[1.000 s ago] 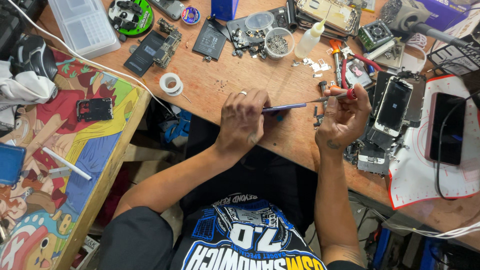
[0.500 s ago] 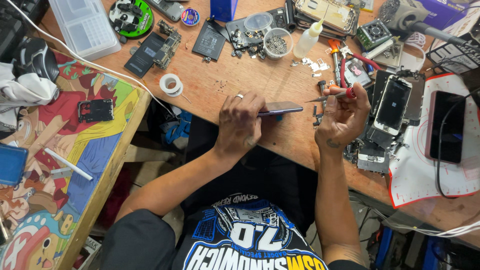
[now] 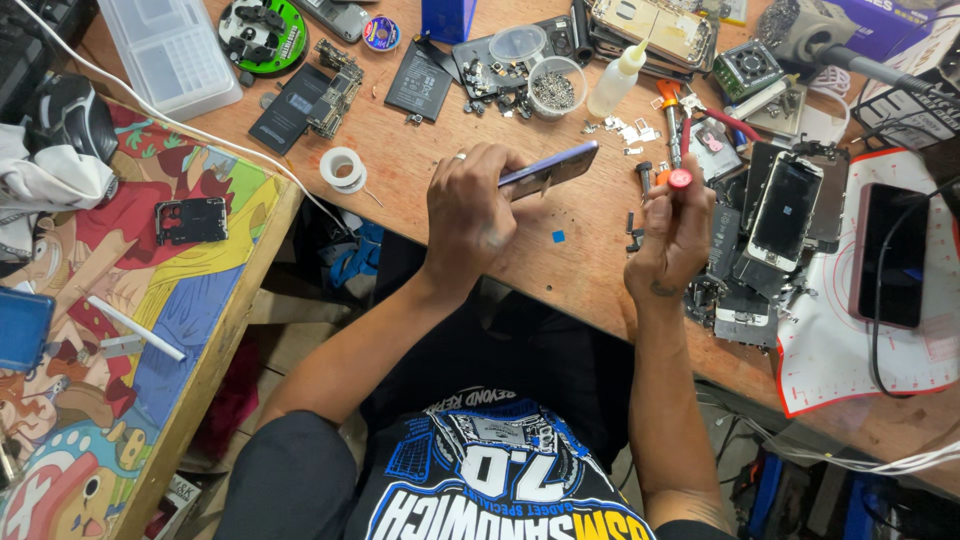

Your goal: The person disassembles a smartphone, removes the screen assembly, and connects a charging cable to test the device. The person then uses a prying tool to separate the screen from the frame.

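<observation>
Left hand [image 3: 468,215] is wrapped around a purple phone [image 3: 550,168], tilted up just above the table [image 3: 420,150]; right hand [image 3: 675,235] pinches a red-capped screwdriver [image 3: 678,165] beside it.

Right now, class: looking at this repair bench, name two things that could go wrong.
The left hand holds the purple phone tilted above the wooden bench; a slip could drop it. The right hand grips a red-capped screwdriver among scattered loose screws, which could easily be knocked off the edge.
</observation>
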